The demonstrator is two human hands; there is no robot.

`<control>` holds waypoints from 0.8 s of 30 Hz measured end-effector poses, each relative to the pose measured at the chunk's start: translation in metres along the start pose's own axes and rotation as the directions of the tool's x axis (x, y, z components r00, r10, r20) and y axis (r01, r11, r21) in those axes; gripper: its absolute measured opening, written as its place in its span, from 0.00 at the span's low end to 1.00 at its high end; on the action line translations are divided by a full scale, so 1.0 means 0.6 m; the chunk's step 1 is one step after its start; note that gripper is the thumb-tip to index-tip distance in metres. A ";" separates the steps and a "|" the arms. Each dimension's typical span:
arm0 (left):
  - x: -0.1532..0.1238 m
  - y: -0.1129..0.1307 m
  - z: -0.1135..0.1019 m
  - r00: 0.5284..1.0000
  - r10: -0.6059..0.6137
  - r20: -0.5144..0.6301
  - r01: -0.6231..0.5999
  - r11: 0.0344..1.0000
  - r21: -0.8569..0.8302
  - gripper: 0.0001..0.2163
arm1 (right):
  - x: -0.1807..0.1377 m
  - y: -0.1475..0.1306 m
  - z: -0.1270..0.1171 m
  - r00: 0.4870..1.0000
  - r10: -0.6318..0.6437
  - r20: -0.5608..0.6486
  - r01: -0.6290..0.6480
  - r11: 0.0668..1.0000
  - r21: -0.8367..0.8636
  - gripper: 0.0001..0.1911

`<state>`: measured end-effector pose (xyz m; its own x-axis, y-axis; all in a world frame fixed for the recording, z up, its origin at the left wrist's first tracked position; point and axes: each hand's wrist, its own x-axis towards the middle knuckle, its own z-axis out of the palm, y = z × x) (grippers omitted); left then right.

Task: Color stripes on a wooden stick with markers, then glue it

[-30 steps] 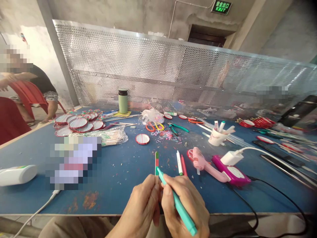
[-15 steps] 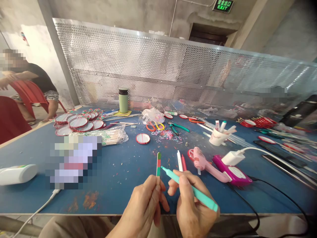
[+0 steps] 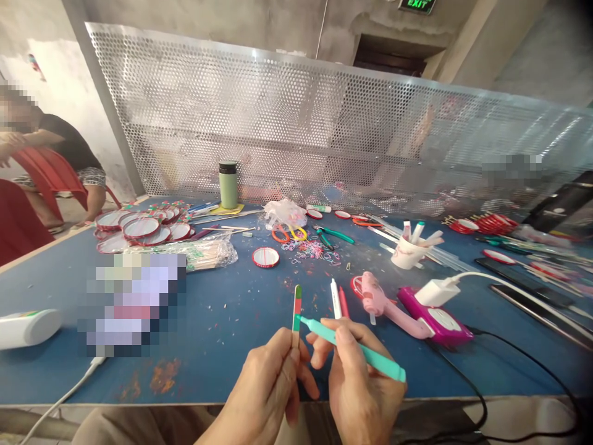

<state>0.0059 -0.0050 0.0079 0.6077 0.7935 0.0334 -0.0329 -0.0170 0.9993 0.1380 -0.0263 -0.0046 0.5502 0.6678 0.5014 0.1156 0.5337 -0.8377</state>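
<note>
My left hand [image 3: 266, 392] is closed in a pinch on a flat wooden stick [image 3: 296, 307], held upright over the near edge of the blue table [image 3: 222, 321]. The stick is coloured in green and red bands near its top. My right hand [image 3: 359, 389] is wrapped round a teal marker [image 3: 356, 352]. The marker's tip touches the stick's right edge, about halfway up the visible part.
A white and a red marker [image 3: 338, 301], a pink glue gun [image 3: 380, 303], a magenta device with a white charger [image 3: 435, 309] and a paper cup of pens [image 3: 407, 250] lie to the right. Red-rimmed discs [image 3: 139, 227], bagged sticks, scissors and a green flask [image 3: 228, 185] stand further back. A seated person is at far left.
My right hand swung the marker from steep to nearly level, drew its tip off the stick, then brought it back against the stick's edge. The left hand kept the stick upright.
</note>
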 end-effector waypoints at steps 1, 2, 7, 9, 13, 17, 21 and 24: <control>0.000 0.000 0.000 1.000 -0.001 -0.002 0.001 1.000 0.004 0.21 | 0.000 0.001 -0.001 1.000 -0.006 -0.001 0.006 1.000 -0.004 0.10; 0.000 -0.001 0.000 1.000 -0.002 -0.003 0.002 1.000 0.005 0.21 | -0.001 0.002 -0.001 1.000 -0.014 -0.002 0.014 1.000 -0.010 0.10; 0.001 -0.006 0.001 1.000 0.018 -0.002 -0.018 1.000 0.005 0.21 | -0.005 0.005 -0.004 1.000 -0.010 -0.017 0.009 0.999 -0.032 0.10; 0.001 -0.008 0.002 1.000 0.018 0.000 -0.018 1.000 0.010 0.20 | -0.006 0.006 -0.004 1.000 0.002 -0.025 -0.003 0.999 -0.037 0.10; 0.002 -0.009 0.001 1.000 0.022 0.005 -0.022 0.999 0.029 0.20 | -0.005 0.006 -0.004 0.999 0.002 -0.036 -0.003 0.999 -0.040 0.10; 0.001 -0.009 0.001 1.000 0.020 0.007 -0.020 0.999 0.046 0.21 | -0.004 0.004 0.001 0.999 0.001 -0.052 -0.003 0.999 -0.039 0.11; 0.002 -0.009 0.002 1.000 0.021 -0.004 -0.021 0.999 0.050 0.21 | -0.004 0.003 0.002 0.998 0.023 -0.053 -0.026 0.998 -0.051 0.11; 0.001 -0.008 0.003 1.000 0.019 -0.018 -0.018 0.999 0.051 0.20 | -0.004 0.004 0.000 0.999 0.009 -0.043 -0.012 0.998 -0.069 0.11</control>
<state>0.0081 -0.0054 0.0028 0.5926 0.8039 0.0518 -0.0031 -0.0620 0.9981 0.1368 -0.0265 -0.0080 0.5861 0.6497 0.4841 0.1655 0.4888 -0.8565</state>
